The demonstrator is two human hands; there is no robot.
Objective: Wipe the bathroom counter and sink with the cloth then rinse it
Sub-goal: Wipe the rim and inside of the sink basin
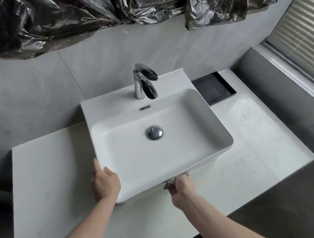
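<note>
While the small grey cloth (169, 182) lay bunched against the front wall of the white rectangular ceramic sink (209, 157), the right hand (180, 189) gripped it, fingers curled, hiding most of it. The left hand (104, 183) rested with loosely spread fingers on the sink's near-left corner. Pale stone counter (258, 144) stretched bare on both sides. A black recessed tray (214, 88) sat beyond, beside the chrome tap (143, 82).

Both forearms are reaching in from 6 o'clock. Left hand (105, 183) is lying flat, fingers straight toward 12, thumb spread toward 1. Right hand (180, 187) is sitting at 3 o'clock of the left, fingers curling around a wad of cloth (169, 183).
</note>
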